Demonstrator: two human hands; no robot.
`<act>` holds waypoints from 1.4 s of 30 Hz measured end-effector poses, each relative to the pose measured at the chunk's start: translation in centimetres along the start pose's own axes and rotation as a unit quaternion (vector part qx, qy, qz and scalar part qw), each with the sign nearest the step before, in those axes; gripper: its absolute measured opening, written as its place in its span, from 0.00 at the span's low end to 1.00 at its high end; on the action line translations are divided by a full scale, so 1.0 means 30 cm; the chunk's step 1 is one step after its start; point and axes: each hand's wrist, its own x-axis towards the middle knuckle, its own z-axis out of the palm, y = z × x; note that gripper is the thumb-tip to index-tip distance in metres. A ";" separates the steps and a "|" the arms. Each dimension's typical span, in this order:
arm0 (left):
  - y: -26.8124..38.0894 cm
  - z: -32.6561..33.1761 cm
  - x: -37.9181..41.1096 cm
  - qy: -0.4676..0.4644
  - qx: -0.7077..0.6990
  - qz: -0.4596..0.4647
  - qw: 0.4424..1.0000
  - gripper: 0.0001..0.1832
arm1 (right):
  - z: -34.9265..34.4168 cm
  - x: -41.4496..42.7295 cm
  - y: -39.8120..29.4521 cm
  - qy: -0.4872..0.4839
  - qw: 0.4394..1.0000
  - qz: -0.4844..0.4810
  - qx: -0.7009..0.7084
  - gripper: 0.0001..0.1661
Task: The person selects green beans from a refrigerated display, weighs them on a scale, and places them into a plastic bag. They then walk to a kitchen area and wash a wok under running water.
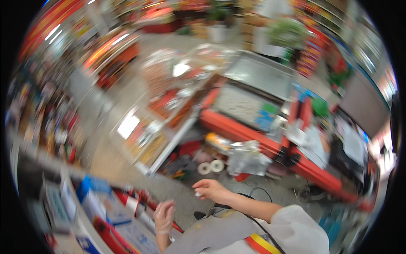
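Note:
My right hand point(207, 190) is held out in front of my body, fingers curled, with a small white thing point(198, 194) at its fingertips; blur hides what it is. To its left, my left hand point(164, 216) is raised, wearing a thin clear plastic glove, near boxes on a low shelf. Whether it holds anything is not clear. A grey apron point(219, 231) covers my front. Beyond my hands, two tape rolls point(210, 167) and a clear plastic bag point(249, 158) lie beneath a red-edged counter point(241, 130).
A metal tray point(260, 74) tops the counter. Food display bins point(144, 139) adjoin it. Blue and white boxes point(108, 203) fill the shelf at lower left. Behind the counter stands a person point(269, 41) beside green produce. A black cable point(265, 190) runs by my right arm.

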 end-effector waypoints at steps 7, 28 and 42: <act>-0.374 -0.359 -0.089 0.088 -0.042 -0.105 0.990 0.10 | 0.368 0.288 0.195 -0.064 0.992 0.107 -0.031 0.10; -1.174 -0.797 0.574 -0.030 0.061 -0.183 0.981 0.10 | 0.809 0.958 0.180 -0.169 0.938 0.001 -0.302 0.06; -2.110 -0.898 0.911 -0.447 0.179 -0.357 0.800 0.13 | 0.989 1.168 0.146 0.245 0.918 -0.078 -0.302 0.07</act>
